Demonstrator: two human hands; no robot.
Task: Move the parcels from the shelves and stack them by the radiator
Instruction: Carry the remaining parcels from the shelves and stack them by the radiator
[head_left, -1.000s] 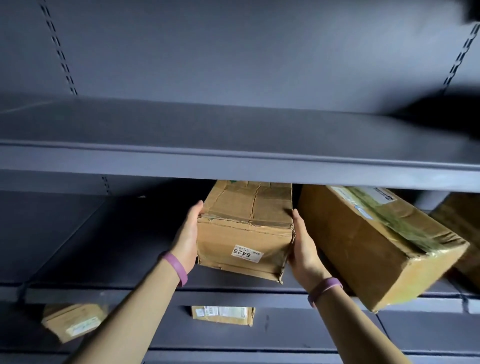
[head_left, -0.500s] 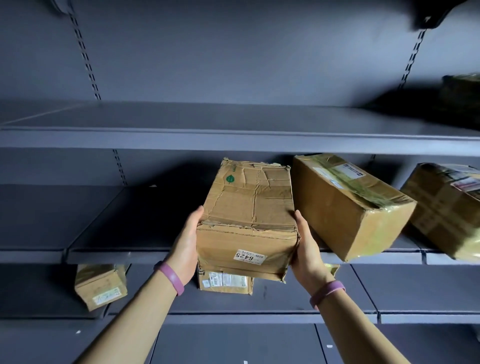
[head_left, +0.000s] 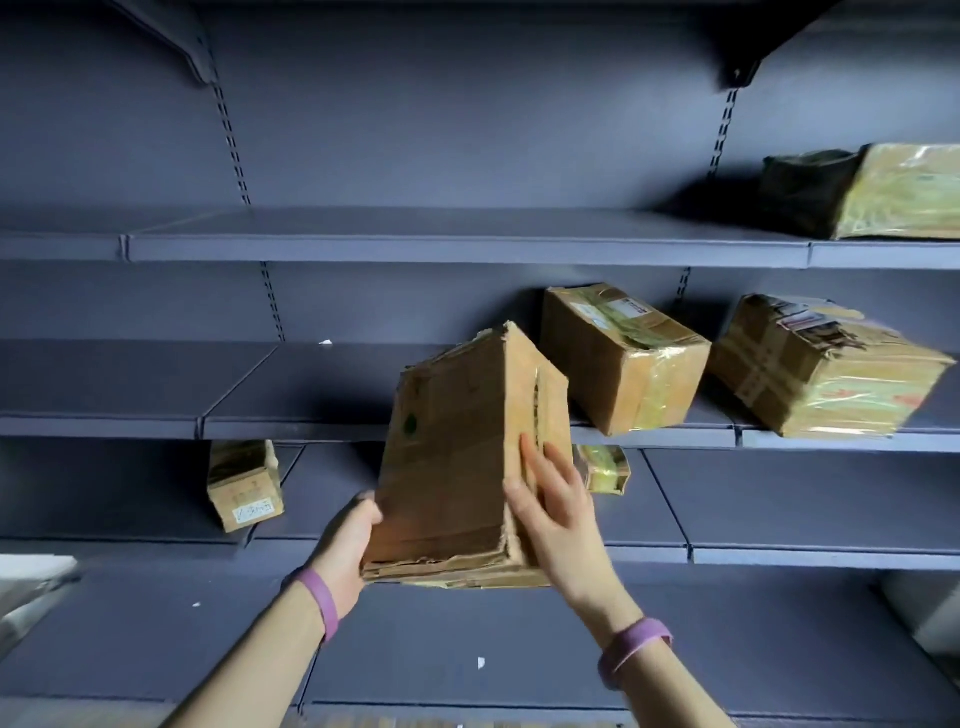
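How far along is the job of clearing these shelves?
Done: wide stretches of shelving hold no parcels; the radiator stack is out of view. In hand: one worn parcel, off the shelf, held between left hand and right hand. Left: at least five parcels on shelves, such as the taped parcel.

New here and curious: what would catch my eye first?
A battered parcel hangs tilted at the centre, held by the left hand and the right hand. Behind it run grey shelves; a taped parcel and a second taped parcel sit on the middle one, to its right.
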